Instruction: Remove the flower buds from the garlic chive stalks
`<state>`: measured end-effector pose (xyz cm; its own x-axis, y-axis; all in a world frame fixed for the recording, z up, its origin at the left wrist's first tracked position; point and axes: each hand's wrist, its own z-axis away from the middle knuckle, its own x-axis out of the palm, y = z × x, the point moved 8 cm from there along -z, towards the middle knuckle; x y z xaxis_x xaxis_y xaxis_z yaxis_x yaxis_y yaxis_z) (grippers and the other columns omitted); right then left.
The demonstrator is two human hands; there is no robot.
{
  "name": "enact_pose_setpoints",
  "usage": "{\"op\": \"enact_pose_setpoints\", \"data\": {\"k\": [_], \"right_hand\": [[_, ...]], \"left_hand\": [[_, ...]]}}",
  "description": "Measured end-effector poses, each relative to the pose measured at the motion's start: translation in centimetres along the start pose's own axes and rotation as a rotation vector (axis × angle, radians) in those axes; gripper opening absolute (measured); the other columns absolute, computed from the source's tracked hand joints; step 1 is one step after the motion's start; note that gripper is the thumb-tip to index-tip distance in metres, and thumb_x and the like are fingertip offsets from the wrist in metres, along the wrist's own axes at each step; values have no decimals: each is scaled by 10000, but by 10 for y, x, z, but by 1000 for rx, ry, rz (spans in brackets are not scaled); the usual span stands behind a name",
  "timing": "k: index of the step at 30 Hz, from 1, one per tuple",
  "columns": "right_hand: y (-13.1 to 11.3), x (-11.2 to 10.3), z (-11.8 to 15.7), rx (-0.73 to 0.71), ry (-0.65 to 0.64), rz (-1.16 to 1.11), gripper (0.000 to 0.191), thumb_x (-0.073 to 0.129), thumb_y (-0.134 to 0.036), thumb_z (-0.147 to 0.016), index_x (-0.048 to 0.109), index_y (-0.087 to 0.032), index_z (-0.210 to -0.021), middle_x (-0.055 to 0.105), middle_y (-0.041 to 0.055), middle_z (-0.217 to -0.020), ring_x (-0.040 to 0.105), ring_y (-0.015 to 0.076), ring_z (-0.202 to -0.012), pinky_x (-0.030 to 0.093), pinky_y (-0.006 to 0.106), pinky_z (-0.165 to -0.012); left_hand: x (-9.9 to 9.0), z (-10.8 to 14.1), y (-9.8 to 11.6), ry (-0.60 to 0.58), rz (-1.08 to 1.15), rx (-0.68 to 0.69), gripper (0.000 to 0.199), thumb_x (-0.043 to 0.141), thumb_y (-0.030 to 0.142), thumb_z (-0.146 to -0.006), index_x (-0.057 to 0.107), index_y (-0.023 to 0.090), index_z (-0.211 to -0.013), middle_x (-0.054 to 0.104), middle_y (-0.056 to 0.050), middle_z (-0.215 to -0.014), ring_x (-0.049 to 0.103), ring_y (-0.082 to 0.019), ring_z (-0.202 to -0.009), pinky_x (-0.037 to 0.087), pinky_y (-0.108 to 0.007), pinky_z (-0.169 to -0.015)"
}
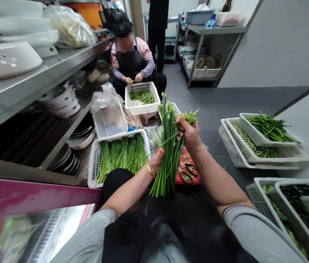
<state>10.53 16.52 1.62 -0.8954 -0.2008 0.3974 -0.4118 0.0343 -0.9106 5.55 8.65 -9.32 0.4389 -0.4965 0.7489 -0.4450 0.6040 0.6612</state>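
My left hand [156,162], with a gold bangle at the wrist, is wrapped round a thick bunch of flowering chives [168,160]. The stems hang down towards my black apron. At the bunch's upper right, my right hand [191,135] is closed on some chive buds [190,117]. Behind and below the bunch lies a pair of black-handled scissors [189,173] on a red surface [195,180] strewn with small green bits. To the left, a white basket [92,164] holds more long chives [121,155], laid side by side.
Opposite me a seated person [132,54] handles green pieces over a white basket [142,109]. Steel shelves [69,54] with white dishes line the left. At the right stand stacked baskets [233,151] of green beans and other greens. Another person [158,33] stands at the back.
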Motion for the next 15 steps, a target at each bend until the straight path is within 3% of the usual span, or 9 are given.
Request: {"op": "enact_pose_setpoints", "data": {"k": [2,4,6,9,15], "right_hand": [[-2,-2,1,-31,44,7,510,763,-636,-578,489,-229,-720,250,-86,-518,254,53,-377,254,239,-325],[-4,-4,2,-65,73,-5,502,754,-640,-598,494,-229,-725,251,-84,-519,258,53,-378,257,234,-324],[-4,-3,3,-68,39,-44,497,745,-636,-617,479,-229,-724,242,-84,-523,233,50,-376,226,227,-314],[2,2,4,-2,-70,-104,533,727,-650,-619,403,-232,-691,212,-87,-525,166,47,-369,156,219,-300],[15,-9,-2,55,-129,-147,559,686,-653,-627,312,-238,-648,212,-88,-526,135,46,-376,135,207,-291]], "left_hand": [[1,0,2,-7,24,16,1036,692,846,-399,613,107,-1121,737,-172,-885,723,-290,-745,535,-278,-546],[2,0,3,1,42,21,983,680,835,-463,612,101,-1113,736,-171,-870,723,-292,-739,539,-289,-549],[2,1,3,24,8,37,809,772,659,-558,603,102,-1121,737,-158,-847,722,-274,-703,541,-286,-553],[6,-2,1,35,-80,57,670,839,346,-567,589,98,-1136,736,-138,-807,711,-248,-647,537,-280,-551],[10,-12,-5,4,-79,58,731,829,318,-546,553,132,-1197,691,-50,-705,642,-179,-515,488,-251,-489]]}}
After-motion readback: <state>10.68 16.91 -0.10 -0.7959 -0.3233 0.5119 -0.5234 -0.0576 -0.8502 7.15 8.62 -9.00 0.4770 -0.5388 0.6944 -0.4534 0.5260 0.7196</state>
